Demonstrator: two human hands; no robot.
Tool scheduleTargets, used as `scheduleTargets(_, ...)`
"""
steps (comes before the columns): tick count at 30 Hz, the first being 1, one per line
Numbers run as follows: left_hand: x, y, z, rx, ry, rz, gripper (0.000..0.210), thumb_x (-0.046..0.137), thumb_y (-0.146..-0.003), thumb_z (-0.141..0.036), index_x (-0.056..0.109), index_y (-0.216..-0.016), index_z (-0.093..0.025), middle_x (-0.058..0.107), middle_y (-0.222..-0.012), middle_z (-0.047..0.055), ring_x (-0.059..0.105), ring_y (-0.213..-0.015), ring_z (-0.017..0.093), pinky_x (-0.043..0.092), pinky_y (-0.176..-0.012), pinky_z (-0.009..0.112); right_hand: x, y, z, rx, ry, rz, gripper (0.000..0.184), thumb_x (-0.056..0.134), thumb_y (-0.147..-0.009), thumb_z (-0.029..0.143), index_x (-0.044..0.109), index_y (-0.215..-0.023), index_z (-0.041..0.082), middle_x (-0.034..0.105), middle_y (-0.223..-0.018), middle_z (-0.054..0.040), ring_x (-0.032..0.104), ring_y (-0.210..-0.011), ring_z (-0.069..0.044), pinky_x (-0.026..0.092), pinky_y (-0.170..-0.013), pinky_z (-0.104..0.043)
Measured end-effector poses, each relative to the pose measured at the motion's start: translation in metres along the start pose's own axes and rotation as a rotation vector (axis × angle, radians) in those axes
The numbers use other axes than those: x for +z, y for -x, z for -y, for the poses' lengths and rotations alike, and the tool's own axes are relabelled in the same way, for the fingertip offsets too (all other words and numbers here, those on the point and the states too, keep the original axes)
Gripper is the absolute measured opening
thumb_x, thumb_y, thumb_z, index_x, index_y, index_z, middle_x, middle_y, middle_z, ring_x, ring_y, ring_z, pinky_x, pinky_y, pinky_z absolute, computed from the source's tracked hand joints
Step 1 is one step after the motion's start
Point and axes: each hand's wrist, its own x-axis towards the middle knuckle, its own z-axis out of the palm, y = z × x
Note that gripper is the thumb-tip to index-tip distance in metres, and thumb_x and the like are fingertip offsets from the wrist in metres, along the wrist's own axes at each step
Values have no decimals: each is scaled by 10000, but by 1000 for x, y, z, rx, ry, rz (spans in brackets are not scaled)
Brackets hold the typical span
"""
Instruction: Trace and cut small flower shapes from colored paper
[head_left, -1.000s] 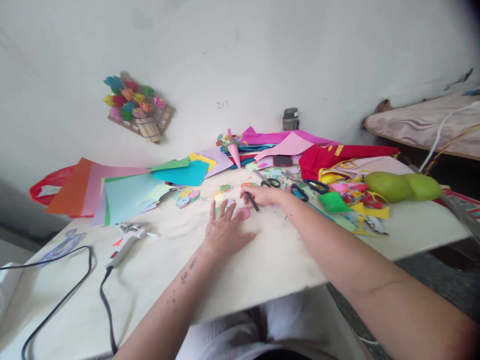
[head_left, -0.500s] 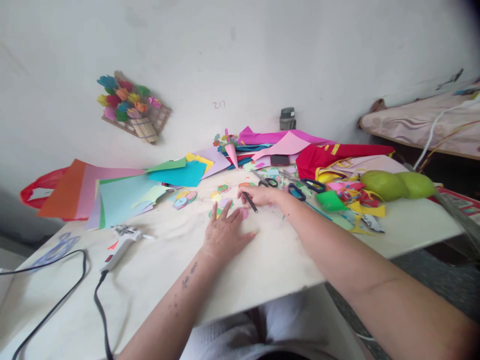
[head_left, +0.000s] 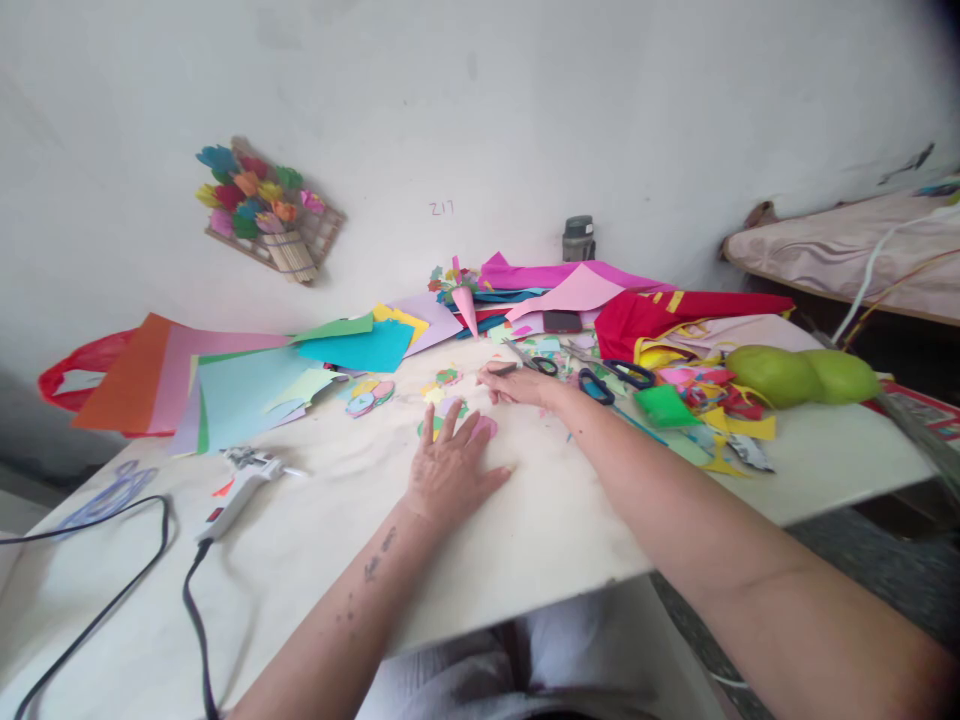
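My left hand (head_left: 450, 465) lies flat on the white table (head_left: 555, 530), its fingers spread. Under and around its fingertips are small paper cutouts, among them a pink one (head_left: 487, 426) by the index finger. Just beyond it, my right hand (head_left: 517, 386) is closed round a slim black pen (head_left: 501, 369); the fingers partly cover it. Green and yellow cutouts (head_left: 442, 380) lie left of that hand. A stack of pastel paper shapes (head_left: 370, 396) sits farther left. Black-handled scissors (head_left: 541, 364) rest behind the right hand.
A glue gun (head_left: 238, 495) with a black cord lies at left. Coloured paper sheets (head_left: 244, 390) and a pink paper cone with flowers (head_left: 465, 305) line the back. Blue-handled scissors (head_left: 596, 386), paper scraps (head_left: 720, 400) and green fruits (head_left: 802, 374) are at right.
The pen has swung up in my right hand, from slanting down toward me to lying nearly level above the fingers. My left hand has stayed in place.
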Motion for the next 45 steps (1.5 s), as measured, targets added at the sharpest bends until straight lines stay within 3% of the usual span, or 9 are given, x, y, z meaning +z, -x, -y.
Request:
scheduleTargets(3, -1, 0, 0, -6, -1, -8, 547, 354, -805, -590, 534, -1187, -242, 494, -1293, 51, 267, -1289, 319, 56, -1079, 558, -3, -1, 2, -9, 32, -138, 440, 339, -858, 476, 612, -860, 131, 555, -629, -17, 507, -641, -108, 385, -611, -217)
scheduleTargets(6, -1, 0, 0, 3, 16, -4, 516, 371, -810, -568, 524, -1189, -253, 555, -1215, 34, 324, -1252, 308, 53, -1083, 555, -5, -1, 1, 41, -31, -196, 306, 463, -801, 390, 622, -744, 135, 545, -573, -4, 479, -560, -93, 365, -526, -201)
scheduleTargets(9, -2, -1, -1, 8, 17, 5, 505, 404, -805, -547, 517, -1199, -252, 578, -1184, 28, 350, -1232, 308, 52, -1084, 559, -5, 0, -1, 75, -177, -156, 168, 538, -733, 280, 562, -652, 135, 520, -506, 18, 403, -428, -65, 309, -412, -196)
scheduleTargets(12, -3, -2, -1, 3, 18, 26, 510, 416, -799, -545, 521, -1202, -250, 584, -1181, 26, 361, -1225, 310, 49, -1084, 558, -4, 2, -3, 97, -307, -50, 82, 587, -682, 208, 542, -680, 139, 531, -492, 32, 391, -390, -50, 299, -378, -179)
scheduleTargets(16, -4, -3, -2, 1, 25, 41, 517, 416, -796, -545, 524, -1205, -247, 587, -1184, 29, 361, -1230, 311, 49, -1082, 562, -4, 2, -7, 116, -341, 85, 136, 644, -636, 161, 569, -746, 135, 554, -506, 39, 434, -405, -49, 343, -394, -163)
scheduleTargets(19, -5, -3, -3, 8, 27, 35, 509, 419, -796, -540, 523, -1206, -257, 588, -1186, 26, 364, -1229, 308, 49, -1081, 564, -3, 1, -9, 86, -327, 133, 125, 633, -688, 220, 562, -729, 126, 574, -525, 25, 426, -394, -41, 336, -387, -161)
scheduleTargets(27, -2, -1, -2, -3, 19, 8, 504, 412, -807, -527, 502, -1225, -261, 570, -1206, 27, 319, -1252, 321, 17, -1075, 573, 0, 1, 0, 41, -237, 159, 186, 570, -753, 296, 518, -676, 134, 524, -504, 41, 376, -389, -34, 246, -376, -170)
scheduleTargets(34, 0, 1, -1, -14, 29, 39, 516, 395, -813, -535, 480, -1246, -267, 542, -1242, 19, 319, -1248, 319, 5, -1069, 581, 1, 5, 9, 102, -255, 183, 135, 551, -746, 242, 505, -681, 132, 505, -526, 40, 441, -459, -52, 280, -433, -174)
scheduleTargets(45, 2, 1, -1, -33, 18, 51, 514, 381, -814, -551, 468, -1247, -288, 528, -1256, -2, 340, -1221, 310, 52, -1067, 557, -1, 7, 11, 95, -224, 193, 145, 546, -742, 245, 501, -661, 134, 475, -493, 53, 409, -433, -49, 294, -428, -174)
